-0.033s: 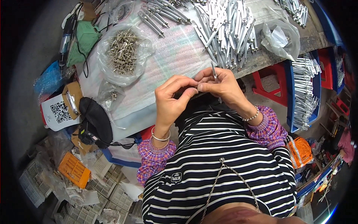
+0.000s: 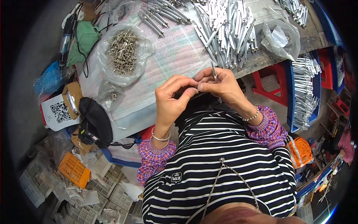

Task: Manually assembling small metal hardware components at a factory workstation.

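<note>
My hands meet close to my chest, at the near edge of a table point(image 2: 175, 56) covered with a pale plastic sheet. A thin silvery metal rod point(image 2: 213, 71) stands upright between the fingers of my right hand point(image 2: 223, 87). My left hand point(image 2: 169, 99) pinches a small part against the lower end of that rod; the part itself is mostly hidden by fingertips. A large heap of similar metal rods point(image 2: 227, 30) lies just beyond my hands. Farther left sits an open clear bag of small metal pins point(image 2: 123, 50).
A crumpled clear bag point(image 2: 281, 37) lies at the table's right end. A blue bin of metal rods point(image 2: 304, 89) and a red stool point(image 2: 268, 80) stand to the right. A black pouch point(image 2: 97, 117), a green cloth point(image 2: 84, 43) and an orange crate point(image 2: 74, 170) are on the left.
</note>
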Action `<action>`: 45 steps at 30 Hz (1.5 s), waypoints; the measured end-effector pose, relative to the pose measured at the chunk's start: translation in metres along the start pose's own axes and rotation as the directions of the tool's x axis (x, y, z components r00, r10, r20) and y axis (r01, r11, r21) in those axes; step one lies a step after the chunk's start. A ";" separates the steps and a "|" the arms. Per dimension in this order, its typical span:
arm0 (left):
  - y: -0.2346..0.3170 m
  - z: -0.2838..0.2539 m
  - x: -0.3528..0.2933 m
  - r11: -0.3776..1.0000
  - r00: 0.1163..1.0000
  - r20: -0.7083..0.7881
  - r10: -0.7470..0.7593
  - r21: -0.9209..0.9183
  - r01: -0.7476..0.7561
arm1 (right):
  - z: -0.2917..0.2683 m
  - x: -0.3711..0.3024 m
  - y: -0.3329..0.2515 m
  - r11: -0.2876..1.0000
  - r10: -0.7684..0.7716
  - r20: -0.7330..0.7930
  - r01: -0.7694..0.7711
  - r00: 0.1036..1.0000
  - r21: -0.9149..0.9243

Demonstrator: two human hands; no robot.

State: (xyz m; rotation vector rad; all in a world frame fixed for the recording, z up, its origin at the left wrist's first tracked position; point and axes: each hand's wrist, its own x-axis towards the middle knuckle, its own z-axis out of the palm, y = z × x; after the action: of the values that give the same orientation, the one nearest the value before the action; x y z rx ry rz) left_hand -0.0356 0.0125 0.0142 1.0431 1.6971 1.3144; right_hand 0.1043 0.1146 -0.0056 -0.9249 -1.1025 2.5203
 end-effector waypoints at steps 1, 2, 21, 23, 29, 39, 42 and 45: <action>0.000 0.001 0.000 1.000 1.000 -0.001 -0.012 -0.015 0.012 | 0.000 0.000 0.000 1.000 -0.001 0.000 0.001 1.000 -0.007; -0.001 0.001 0.000 1.000 1.000 -0.001 -0.013 -0.015 0.013 | 0.000 0.000 0.000 1.000 -0.001 -0.001 0.001 1.000 -0.006; -0.010 0.004 -0.002 0.946 0.991 -0.076 -0.110 -0.313 0.081 | -0.013 -0.013 0.001 0.925 0.087 0.075 -0.109 0.993 0.364; -0.010 0.002 -0.002 0.941 0.988 -0.062 -0.144 -0.317 0.118 | -0.010 -0.014 -0.002 0.917 0.098 0.029 -0.102 0.995 0.385; -0.010 0.004 -0.002 0.861 0.960 -0.019 -0.280 -0.448 0.242 | -0.006 -0.015 0.001 0.937 0.158 -0.046 -0.135 0.986 0.322; -0.013 0.000 0.000 0.618 0.887 0.256 -0.385 -0.642 0.453 | -0.010 -0.022 -0.002 0.389 -0.673 0.229 0.599 0.703 -0.700; -0.015 -0.001 -0.001 0.644 0.878 0.287 -0.384 -0.598 0.477 | -0.014 -0.025 -0.004 0.273 -0.687 0.335 0.657 0.644 -0.702; -0.016 -0.003 0.000 0.681 0.886 0.308 -0.347 -0.567 0.464 | -0.018 -0.024 -0.004 0.167 -0.679 0.425 0.690 0.599 -0.705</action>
State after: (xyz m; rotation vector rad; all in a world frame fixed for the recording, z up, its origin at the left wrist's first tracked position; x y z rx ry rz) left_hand -0.0412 0.0093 -0.0005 0.3341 1.1190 1.2960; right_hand 0.1341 0.1170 -0.0007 -0.3226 -2.1756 1.1301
